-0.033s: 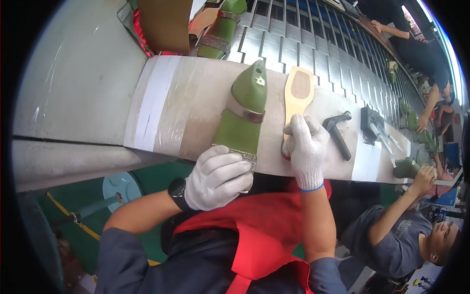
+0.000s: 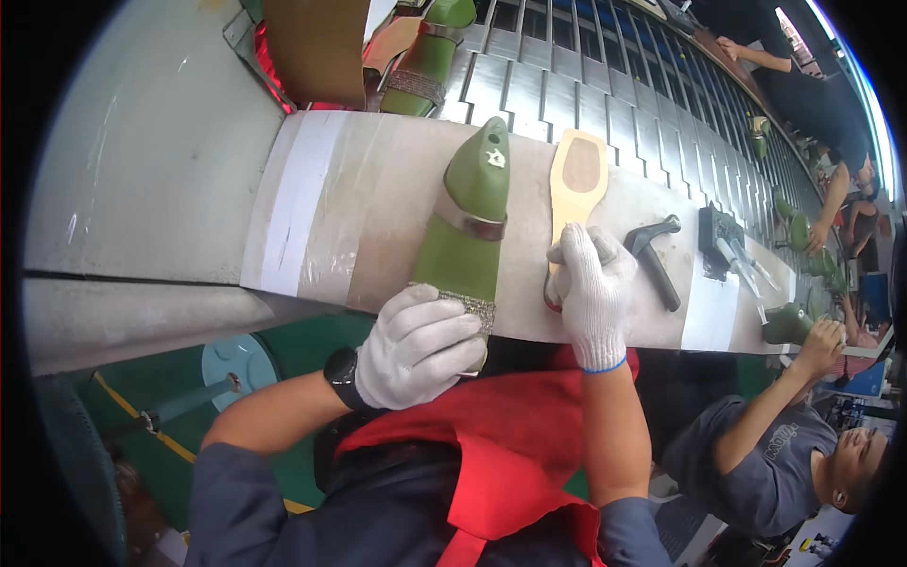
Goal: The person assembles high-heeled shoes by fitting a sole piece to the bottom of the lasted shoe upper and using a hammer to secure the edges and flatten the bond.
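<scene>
A green shoe last (image 2: pixel 460 255) lies lengthwise on the bench. One metallic band crosses its middle and a glittery strap (image 2: pixel 470 307) crosses its near end. My left hand (image 2: pixel 420 345), in a white knit glove, is wrapped round that near end. To the right is a tan insole (image 2: pixel 578 175) with a darker patch on its wide far end. Over its narrow near part, my right hand (image 2: pixel 595 283), also gloved, is closed with fingers curled and thumb pressed in. What those fingers pinch, if anything, is hidden. A black-handled hammer (image 2: pixel 654 260) lies right of this hand.
Brushes (image 2: pixel 742 265) rest on a black holder (image 2: pixel 718 231) at the bench's right. Beyond the bench runs a metal slatted conveyor (image 2: pixel 557 85), with another green last (image 2: pixel 420 66) beside a brown cardboard piece (image 2: pixel 316 47). A co-worker (image 2: pixel 756 454) handles a last at right.
The far end of the green shoe last has shifted very slightly left. Both hands keep their places and closed fingers.
</scene>
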`<state>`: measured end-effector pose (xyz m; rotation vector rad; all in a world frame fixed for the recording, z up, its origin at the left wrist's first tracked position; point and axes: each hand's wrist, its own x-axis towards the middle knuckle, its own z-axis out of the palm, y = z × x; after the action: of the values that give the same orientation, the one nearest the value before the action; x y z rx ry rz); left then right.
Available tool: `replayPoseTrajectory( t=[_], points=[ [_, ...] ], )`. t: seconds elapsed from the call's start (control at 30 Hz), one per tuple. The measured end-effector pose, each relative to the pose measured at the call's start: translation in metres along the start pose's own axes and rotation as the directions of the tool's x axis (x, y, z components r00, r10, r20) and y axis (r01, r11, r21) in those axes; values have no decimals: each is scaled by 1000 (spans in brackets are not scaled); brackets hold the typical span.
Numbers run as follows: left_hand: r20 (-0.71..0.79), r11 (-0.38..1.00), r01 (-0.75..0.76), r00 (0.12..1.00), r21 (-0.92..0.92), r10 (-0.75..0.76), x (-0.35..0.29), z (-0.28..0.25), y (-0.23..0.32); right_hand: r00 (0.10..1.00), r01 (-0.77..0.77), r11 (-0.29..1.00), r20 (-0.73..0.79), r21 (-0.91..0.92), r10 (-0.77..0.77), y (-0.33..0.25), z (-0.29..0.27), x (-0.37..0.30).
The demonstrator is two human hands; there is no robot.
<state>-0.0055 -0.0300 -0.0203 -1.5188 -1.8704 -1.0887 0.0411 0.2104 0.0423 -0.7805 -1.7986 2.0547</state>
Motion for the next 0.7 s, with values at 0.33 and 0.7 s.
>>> replayPoseTrajectory(
  t=[0.33, 0.7],
  points=[
    [46, 997, 17, 999, -75, -13, -7, -3, -6, 996, -19, 999, -88, -41, 15, 0, 6, 8],
    [71, 997, -28, 997, -65, 33, -5, -7, -9, 803, 531, 733, -24, -424, -595, 52, -49, -44]
  ],
)
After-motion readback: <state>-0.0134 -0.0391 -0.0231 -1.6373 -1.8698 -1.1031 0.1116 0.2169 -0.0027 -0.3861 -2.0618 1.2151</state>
